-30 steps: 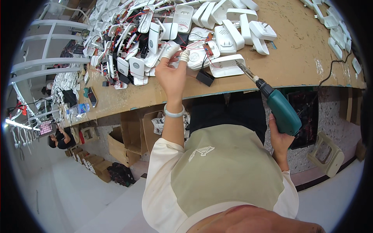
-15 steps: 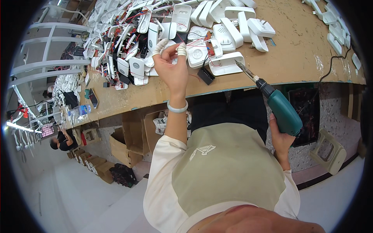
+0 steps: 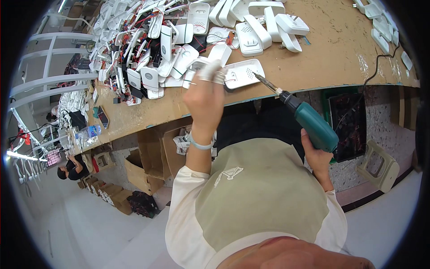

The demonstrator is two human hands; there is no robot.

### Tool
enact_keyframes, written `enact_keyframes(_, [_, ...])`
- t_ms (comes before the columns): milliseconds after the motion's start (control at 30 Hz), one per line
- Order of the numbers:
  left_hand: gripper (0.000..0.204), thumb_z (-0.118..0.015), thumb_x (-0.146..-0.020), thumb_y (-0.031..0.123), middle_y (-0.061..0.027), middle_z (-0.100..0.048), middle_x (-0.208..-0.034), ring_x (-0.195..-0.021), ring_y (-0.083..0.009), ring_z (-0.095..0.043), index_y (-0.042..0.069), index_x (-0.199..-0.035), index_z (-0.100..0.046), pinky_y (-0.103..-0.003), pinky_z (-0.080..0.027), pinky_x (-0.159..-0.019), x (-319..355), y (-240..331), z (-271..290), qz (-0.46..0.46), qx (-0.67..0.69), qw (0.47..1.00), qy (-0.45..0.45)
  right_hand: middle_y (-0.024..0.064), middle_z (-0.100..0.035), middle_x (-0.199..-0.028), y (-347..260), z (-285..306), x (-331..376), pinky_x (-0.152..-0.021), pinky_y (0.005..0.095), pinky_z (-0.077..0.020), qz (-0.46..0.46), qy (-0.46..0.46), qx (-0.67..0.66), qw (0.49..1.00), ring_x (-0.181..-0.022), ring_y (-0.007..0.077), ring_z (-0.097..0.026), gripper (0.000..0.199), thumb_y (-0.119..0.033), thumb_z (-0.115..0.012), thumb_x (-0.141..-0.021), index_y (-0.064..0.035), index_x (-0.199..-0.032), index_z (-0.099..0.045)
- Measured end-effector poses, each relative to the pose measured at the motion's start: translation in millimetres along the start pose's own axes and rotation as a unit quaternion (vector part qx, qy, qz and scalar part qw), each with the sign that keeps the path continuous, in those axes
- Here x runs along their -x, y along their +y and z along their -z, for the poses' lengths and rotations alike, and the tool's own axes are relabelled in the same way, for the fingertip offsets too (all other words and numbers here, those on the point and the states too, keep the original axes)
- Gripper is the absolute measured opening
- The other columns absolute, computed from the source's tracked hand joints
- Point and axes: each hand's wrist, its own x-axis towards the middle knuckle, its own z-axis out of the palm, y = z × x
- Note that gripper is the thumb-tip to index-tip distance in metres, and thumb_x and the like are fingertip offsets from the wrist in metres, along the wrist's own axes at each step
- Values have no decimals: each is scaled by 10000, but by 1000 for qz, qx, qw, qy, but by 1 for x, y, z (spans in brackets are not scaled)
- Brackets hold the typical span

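Observation:
My right hand (image 3: 317,156) grips a green corded power screwdriver (image 3: 316,126) by its rear body. Its thin metal tip points up-left, by the edge of an open white plastic shell (image 3: 244,73) lying near the table's front edge. My left hand (image 3: 206,101), with white covers on some fingertips, is raised over the front edge, just left of that shell. Motion smears its fingers, and whether they hold anything is unclear. Behind them a tilted white cover (image 3: 221,54) and a white housing with a round pattern (image 3: 197,65) partly show.
A heap of white housings with red wires (image 3: 148,49) covers the table's left. White plug housings (image 3: 251,38) lie behind the shell, others (image 3: 380,27) far right. A black cord (image 3: 376,74) crosses the right side. Below stand cardboard boxes (image 3: 150,152) and a plastic stool (image 3: 380,166).
The view has shifted. The wired housing and black box that lay beside the shell no longer show there. My left hand has turned and blurred; my right still holds the screwdriver near the shell.

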Motion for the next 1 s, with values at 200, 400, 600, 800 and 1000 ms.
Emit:
enact_keyframes(200, [315,-688,-775,-35,-74,-695,-977,-955,-300,-624,35,-1080,-712,-427,-459,-833,14,4,5,-201,-298,920,-157,110,-694,-921,1,-8,-10,-684,267,-519,29,-30,1,999,-748,149,-662,207,36,-741,-798,26,-998,-687])
enact_keyframes(400, [260,-610,-783,45,-102,-667,-1037,-990,-275,-599,-21,-1023,-686,-444,-409,-892,11,-5,1,-258,-327,902,-113,94,-695,-905,11,-19,-26,-685,251,-514,19,-61,-9,998,-728,121,-649,237,29,-739,-798,24,-1028,-680])
enact_keyframes(600, [143,-626,-735,-13,-155,-643,-1041,-918,-304,-608,-32,-876,-638,-424,-465,-822,-1,-13,0,-254,-248,920,-166,85,-695,-888,14,-17,-28,-681,247,-514,22,-74,-10,997,-716,121,-648,250,30,-737,-787,25,-1030,-677])
enact_keyframes(800, [168,-686,-755,-34,-148,-584,-1129,-914,-300,-585,-35,-920,-651,-404,-494,-801,-10,-8,9,-163,-232,923,-260,95,-693,-888,15,-14,-27,-683,260,-520,23,-75,-1,997,-716,145,-654,265,32,-741,-774,26,-1030,-676])
enact_keyframes(1000, [149,-675,-762,-31,-145,-567,-1134,-959,-312,-550,-67,-904,-647,-423,-435,-862,2,-5,9,-205,-282,903,-250,109,-692,-897,12,-12,-22,-693,272,-523,15,-96,-8,995,-730,182,-666,295,35,-742,-761,27,-1047,-670])
